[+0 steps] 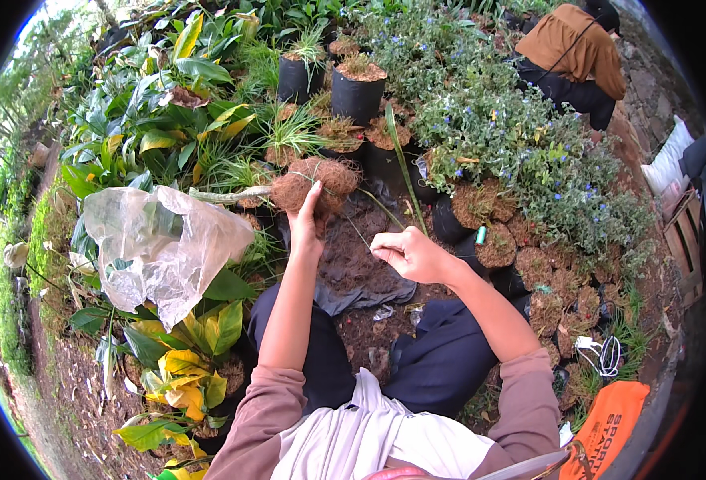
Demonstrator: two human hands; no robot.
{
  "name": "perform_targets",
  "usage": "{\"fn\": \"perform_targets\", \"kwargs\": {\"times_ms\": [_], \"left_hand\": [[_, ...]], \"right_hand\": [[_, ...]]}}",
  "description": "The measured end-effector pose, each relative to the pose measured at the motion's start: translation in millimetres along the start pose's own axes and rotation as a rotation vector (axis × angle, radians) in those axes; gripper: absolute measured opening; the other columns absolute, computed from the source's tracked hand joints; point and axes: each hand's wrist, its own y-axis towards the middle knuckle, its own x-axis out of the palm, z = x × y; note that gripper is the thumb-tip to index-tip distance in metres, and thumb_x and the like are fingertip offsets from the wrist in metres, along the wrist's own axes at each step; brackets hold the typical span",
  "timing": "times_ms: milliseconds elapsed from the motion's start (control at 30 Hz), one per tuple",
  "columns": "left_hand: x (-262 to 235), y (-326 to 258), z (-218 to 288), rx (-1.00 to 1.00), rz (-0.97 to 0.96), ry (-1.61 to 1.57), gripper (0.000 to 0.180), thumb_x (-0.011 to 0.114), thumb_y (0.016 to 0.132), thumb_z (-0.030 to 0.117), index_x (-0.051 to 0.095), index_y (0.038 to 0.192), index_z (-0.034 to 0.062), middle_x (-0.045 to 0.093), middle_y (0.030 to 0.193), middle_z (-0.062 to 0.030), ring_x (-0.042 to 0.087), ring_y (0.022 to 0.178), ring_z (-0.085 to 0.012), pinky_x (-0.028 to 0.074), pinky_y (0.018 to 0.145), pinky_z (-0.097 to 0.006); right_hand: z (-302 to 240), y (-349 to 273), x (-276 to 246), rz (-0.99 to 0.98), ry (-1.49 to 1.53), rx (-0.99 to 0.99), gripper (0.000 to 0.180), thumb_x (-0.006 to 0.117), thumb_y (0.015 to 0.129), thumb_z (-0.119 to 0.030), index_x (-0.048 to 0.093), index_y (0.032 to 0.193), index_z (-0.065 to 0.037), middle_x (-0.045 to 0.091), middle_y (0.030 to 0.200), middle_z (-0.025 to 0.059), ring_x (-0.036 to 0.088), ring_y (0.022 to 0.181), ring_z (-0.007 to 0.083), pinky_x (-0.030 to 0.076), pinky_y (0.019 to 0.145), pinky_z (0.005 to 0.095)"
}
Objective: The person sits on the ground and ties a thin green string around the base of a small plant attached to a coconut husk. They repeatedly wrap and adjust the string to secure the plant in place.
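Note:
My left hand (305,220) is raised in front of me and grips a round brown ball of coconut fibre (315,182). A pale stem (225,194) sticks out of the ball to the left. A thin string (358,234) runs down from the ball toward my right hand (407,254), whose fingers are pinched shut on its end. Below both hands lies a heap of dark soil on a grey sheet (361,298), between my knees in dark trousers.
A crumpled clear plastic bag (161,248) lies on leafy plants at my left. Black pots (357,92) and several fibre-wrapped root balls (497,244) stand ahead and to the right. Another person in a brown top (573,44) crouches at far right. An orange bag (609,420) lies at the lower right.

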Motion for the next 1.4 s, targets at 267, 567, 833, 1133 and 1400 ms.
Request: {"fn": "perform_targets", "kwargs": {"times_ms": [267,567,833,1133,1400], "left_hand": [[16,-16,-8,0.0,-0.011,0.064,0.051,0.068,0.078,0.024,0.043,0.12,0.011,0.054,0.109,-0.0046,0.057,0.096,-0.0165,0.052,0.072,-0.029],[28,-27,-12,-0.06,-0.119,0.042,0.058,0.068,0.078,0.028,0.037,0.125,0.0159,0.051,0.114,-0.0019,0.054,0.1,-0.0142,0.05,0.074,-0.029],[29,-32,-14,-0.093,-0.169,0.088,0.06,0.069,0.078,0.026,0.035,0.126,0.0145,0.048,0.116,-0.0041,0.052,0.102,-0.0167,0.049,0.078,-0.033],[26,-34,-17,-0.079,-0.105,0.025,0.054,0.068,0.078,0.026,0.039,0.123,0.015,0.053,0.107,-0.0017,0.056,0.093,-0.0138,0.05,0.072,-0.028],[26,-33,-19,-0.049,-0.017,-0.01,0.058,0.072,0.075,0.021,0.038,0.122,0.0107,0.051,0.109,-0.0026,0.052,0.095,-0.0126,0.047,0.071,-0.026]], "right_hand": [[-4,15,10,0.185,0.411,-0.137,0.008,0.052,0.084,-0.004,0.056,0.078,-0.002,0.055,0.075,0.0043,0.053,0.069,0.0139,0.043,0.067,0.0264],[17,28,14,0.438,-0.219,-0.058,0.011,0.056,0.081,-0.01,0.056,0.081,0.001,0.056,0.077,0.0149,0.055,0.069,0.0356,0.045,0.061,0.0391],[24,29,17,0.51,-0.311,0.022,0.017,0.064,0.076,-0.015,0.058,0.081,0.0,0.06,0.077,0.0157,0.058,0.068,0.0333,0.046,0.059,0.0391],[21,36,18,0.564,-0.34,0.023,0.014,0.066,0.073,-0.012,0.057,0.075,-0.003,0.06,0.065,0.0122,0.058,0.056,0.0272,0.044,0.051,0.0349],[23,42,29,0.502,-0.421,-0.015,0.014,0.06,0.075,-0.018,0.054,0.08,-0.005,0.06,0.066,0.0125,0.06,0.06,0.0313,0.047,0.053,0.0399]]}}
